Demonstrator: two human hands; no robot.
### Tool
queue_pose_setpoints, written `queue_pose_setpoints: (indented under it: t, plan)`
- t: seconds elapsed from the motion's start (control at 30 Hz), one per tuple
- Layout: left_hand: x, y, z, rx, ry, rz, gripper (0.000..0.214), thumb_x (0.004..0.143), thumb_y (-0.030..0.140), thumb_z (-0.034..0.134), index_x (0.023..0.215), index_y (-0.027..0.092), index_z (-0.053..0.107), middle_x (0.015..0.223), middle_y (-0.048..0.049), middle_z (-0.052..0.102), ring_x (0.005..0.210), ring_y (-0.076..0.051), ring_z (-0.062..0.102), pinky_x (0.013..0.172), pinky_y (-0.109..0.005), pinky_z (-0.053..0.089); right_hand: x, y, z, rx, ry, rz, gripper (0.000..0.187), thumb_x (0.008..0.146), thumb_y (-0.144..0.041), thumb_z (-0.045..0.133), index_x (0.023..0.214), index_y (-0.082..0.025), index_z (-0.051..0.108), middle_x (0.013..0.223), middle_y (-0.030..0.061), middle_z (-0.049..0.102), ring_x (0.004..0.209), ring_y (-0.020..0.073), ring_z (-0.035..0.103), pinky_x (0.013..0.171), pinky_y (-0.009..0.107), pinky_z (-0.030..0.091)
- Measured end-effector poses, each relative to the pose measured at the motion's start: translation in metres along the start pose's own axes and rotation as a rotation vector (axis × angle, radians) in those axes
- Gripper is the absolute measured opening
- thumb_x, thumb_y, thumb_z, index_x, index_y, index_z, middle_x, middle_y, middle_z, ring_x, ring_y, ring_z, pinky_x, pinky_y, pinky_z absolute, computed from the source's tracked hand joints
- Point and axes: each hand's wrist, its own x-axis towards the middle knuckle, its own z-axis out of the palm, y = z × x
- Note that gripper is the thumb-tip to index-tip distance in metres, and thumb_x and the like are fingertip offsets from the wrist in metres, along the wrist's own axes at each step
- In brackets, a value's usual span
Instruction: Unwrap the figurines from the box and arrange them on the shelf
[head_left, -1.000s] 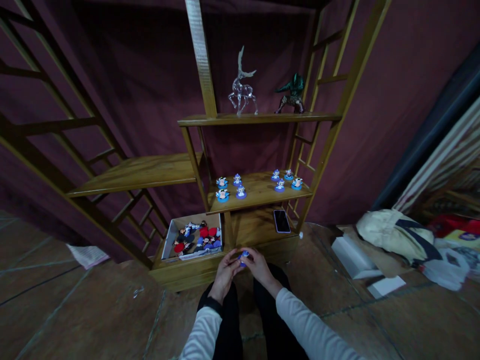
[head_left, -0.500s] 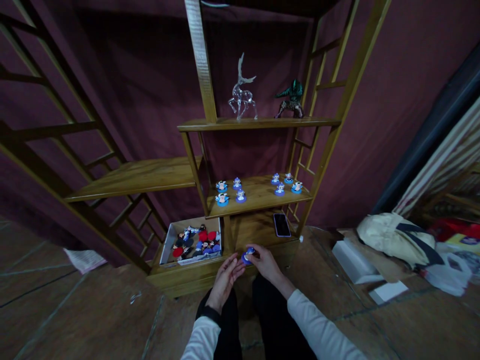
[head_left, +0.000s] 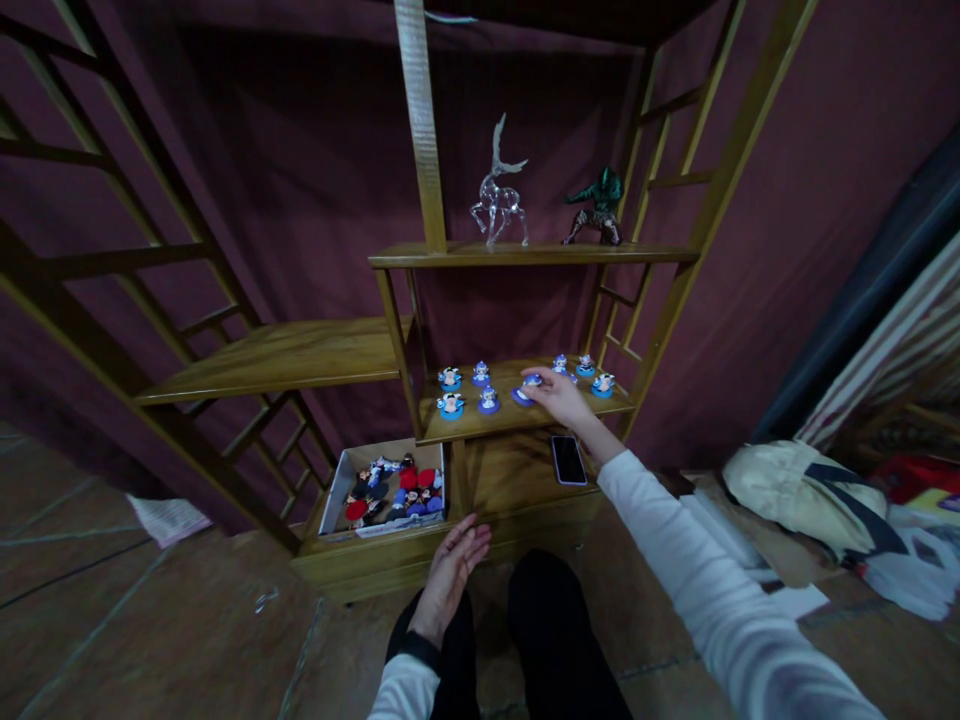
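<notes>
And here's the right hand (head_left: 561,397), reaching over the middle shelf (head_left: 517,418), its fingers closed in a narrow pinch on a small purple-based figure (head_left: 524,393). The figure leans a little, head toward the fingertips, and from where I stand I can't tell whether its base touches the board. It's in the gap between two groups: the front purple figure (head_left: 488,400) just to its left, and the back purple figure (head_left: 559,364) to its right, partly hemmed in by the hand.

Setting it down looks like the step in hand, and the tilt is what I'd watch. Best to square the base flat first, then loosen the fingers gently and lift them straight up, so the toy doesn't rock. The knuckles are close to those right-hand neighbours, so a sideways sweep could knock one over; the blue-based figure (head_left: 603,385) by the shelf's end deserves room too. Keeping the base back from the front edge seems wise.

The left hand (head_left: 450,572) is empty, fingers loosely spread and palm turned inward, below the shelf and near the box (head_left: 335,500) of jumbled figures. The phone (head_left: 568,460) lies under the right wrist, on the board below.
</notes>
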Motion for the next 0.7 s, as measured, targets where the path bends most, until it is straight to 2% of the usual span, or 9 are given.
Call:
queue_pose_setpoints:
  t: [0.1,0.2,0.33,0.5,0.7]
  plan:
    - [0.0,0.001,0.0,0.004,0.003,0.003,0.047,0.07,0.023,0.07,0.115,0.017,0.057,0.11,-0.0152,0.065,0.103,-0.023,0.061,0.091,-0.035,0.046,0.031,0.007,0.002,-0.149,0.042,-0.007,0.034,0.071,-0.031,0.063,0.102,-0.018,0.063,0.075,-0.0004,0.064,0.062,0.011,0.056,0.063,0.023,0.047]
    - [0.0,0.004,-0.001,0.002,0.008,0.005,0.047,0.07,0.025,0.071,0.115,0.017,0.058,0.11,-0.0156,0.065,0.103,-0.024,0.061,0.089,-0.036,0.047,0.045,0.013,0.004,-0.299,0.049,-0.024,0.03,0.071,-0.029,0.064,0.101,-0.021,0.064,0.072,-0.001,0.065,0.062,0.0119,0.057,0.063,0.024,0.046]
    - [0.0,0.008,-0.003,-0.005,0.021,-0.016,0.049,0.068,0.025,0.072,0.115,0.017,0.058,0.11,-0.0154,0.065,0.103,-0.025,0.061,0.088,-0.036,0.046,0.044,0.023,0.001,-0.394,0.008,-0.022,0.029,0.071,-0.028,0.064,0.099,-0.022,0.065,0.07,-0.001,0.065,0.063,0.013,0.057,0.063,0.025,0.046]
    - [0.001,0.01,-0.004,-0.014,0.001,-0.028,0.051,0.068,0.026,0.072,0.116,0.017,0.058,0.112,-0.0158,0.064,0.104,-0.025,0.06,0.089,-0.035,0.045,0.037,0.033,-0.01,-0.459,0.019,0.05,0.03,0.07,-0.03,0.065,0.098,-0.022,0.066,0.068,-0.0011,0.064,0.062,0.0133,0.056,0.062,0.025,0.044]
    - [0.003,0.007,-0.004,-0.01,-0.003,-0.033,0.051,0.069,0.025,0.071,0.117,0.018,0.057,0.112,-0.0152,0.064,0.104,-0.025,0.06,0.09,-0.036,0.044,0.038,0.035,-0.01,-0.48,0.014,0.027,0.03,0.069,-0.03,0.066,0.098,-0.023,0.066,0.069,-0.0016,0.063,0.062,0.0126,0.056,0.061,0.024,0.043]
